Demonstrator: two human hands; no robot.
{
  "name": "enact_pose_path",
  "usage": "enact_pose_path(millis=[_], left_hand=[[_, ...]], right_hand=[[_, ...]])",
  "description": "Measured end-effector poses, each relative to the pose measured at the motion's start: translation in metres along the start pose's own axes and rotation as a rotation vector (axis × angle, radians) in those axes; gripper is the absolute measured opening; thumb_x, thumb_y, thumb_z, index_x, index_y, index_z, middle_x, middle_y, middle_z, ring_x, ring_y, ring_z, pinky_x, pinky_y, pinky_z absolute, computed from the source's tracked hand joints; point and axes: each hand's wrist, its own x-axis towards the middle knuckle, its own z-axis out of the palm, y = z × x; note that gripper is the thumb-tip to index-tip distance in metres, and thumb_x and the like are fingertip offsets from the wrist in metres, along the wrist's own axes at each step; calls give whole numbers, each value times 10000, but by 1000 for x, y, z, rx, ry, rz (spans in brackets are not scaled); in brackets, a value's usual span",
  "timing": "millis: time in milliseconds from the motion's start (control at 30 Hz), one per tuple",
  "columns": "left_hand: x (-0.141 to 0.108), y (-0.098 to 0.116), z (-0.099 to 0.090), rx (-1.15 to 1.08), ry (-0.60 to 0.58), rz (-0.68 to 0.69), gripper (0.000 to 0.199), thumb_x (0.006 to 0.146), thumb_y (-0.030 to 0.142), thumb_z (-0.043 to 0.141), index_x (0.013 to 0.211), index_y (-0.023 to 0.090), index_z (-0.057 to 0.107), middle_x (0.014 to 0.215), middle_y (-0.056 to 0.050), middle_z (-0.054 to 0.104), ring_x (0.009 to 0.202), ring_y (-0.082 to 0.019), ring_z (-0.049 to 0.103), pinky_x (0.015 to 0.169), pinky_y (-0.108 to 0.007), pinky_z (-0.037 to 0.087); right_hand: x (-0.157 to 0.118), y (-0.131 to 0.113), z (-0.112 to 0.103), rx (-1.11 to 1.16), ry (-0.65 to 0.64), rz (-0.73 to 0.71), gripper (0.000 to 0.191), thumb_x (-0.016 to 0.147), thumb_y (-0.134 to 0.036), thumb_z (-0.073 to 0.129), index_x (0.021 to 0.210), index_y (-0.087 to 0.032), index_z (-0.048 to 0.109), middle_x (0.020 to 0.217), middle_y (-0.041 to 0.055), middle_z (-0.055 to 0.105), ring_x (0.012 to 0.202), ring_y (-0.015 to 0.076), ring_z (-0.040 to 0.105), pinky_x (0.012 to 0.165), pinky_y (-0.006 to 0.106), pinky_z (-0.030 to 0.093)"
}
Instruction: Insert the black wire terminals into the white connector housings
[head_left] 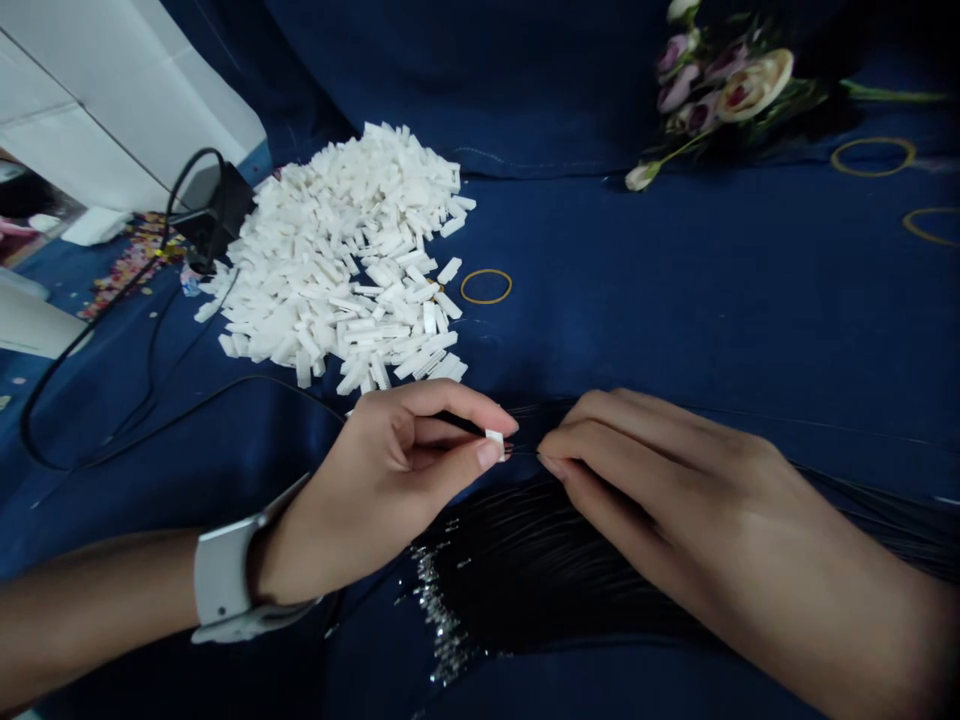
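Observation:
My left hand (375, 490), with a pale grey wristband (225, 580), is closed, pinching a small white plastic connector housing (495, 443) between thumb and forefinger. Just to its right, my right hand (682, 490) is closed too, thumb and fingertips pressed together on thin black wire (527, 449). The fingertips of both hands are a short gap apart, with fine strands showing between them. Whether a wire end sits inside the housing I cannot tell. Below the hands lies a bundle of black wires (555, 580) with shiny silver metal ends (439, 620) pointing left.
A large heap of white connector housings (337, 250) lies on the dark blue cloth (675, 300). Beside it are a rubber band (486, 287), a black adapter (217, 205) and a looping black cable (52, 380). Artificial flowers (754, 85) lie at the back right.

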Motion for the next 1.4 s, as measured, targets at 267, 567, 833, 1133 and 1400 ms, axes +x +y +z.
enact_pose_path(millis=[267, 567, 833, 1133, 1400], left_hand=[[7, 1, -4, -18, -27, 18, 72, 830, 174, 730, 895, 205, 726, 893, 31, 774, 837, -80, 738, 757, -102, 552], [7, 3, -8, -117, -60, -10, 82, 823, 142, 735, 891, 183, 716, 919, 18, 759, 814, -96, 755, 776, -133, 570], [8, 3, -9, -145, -50, -18, 90, 806, 172, 753, 892, 177, 724, 930, -20, 769, 827, -156, 763, 820, -229, 590], [6, 5, -7, -94, -36, -10, 86, 801, 156, 749, 878, 179, 719, 933, -10, 774, 806, -134, 759, 794, -202, 592], [4, 4, -6, -36, -43, -5, 79, 814, 197, 746, 888, 200, 719, 950, -7, 781, 835, -130, 747, 786, -192, 581]], right_hand=[[9, -11, -8, 121, -52, -90, 117, 977, -198, 493, 921, -171, 592, 917, 43, 552, 810, 172, 501, 716, 322, 414], [10, -13, -11, 195, -159, -42, 259, 1014, -212, 398, 821, -190, 570, 861, 23, 588, 740, 159, 536, 646, 325, 414], [12, 3, -23, 34, -80, 93, 200, 981, -238, 438, 818, -228, 553, 736, -7, 618, 562, 142, 580, 472, 289, 397], [14, 2, -19, 32, -124, 43, 243, 974, -184, 392, 783, -203, 540, 680, 2, 577, 521, 139, 552, 449, 275, 394], [14, 0, -17, 60, -161, 34, 244, 966, -143, 395, 787, -191, 554, 700, 9, 570, 543, 137, 550, 477, 277, 420]])
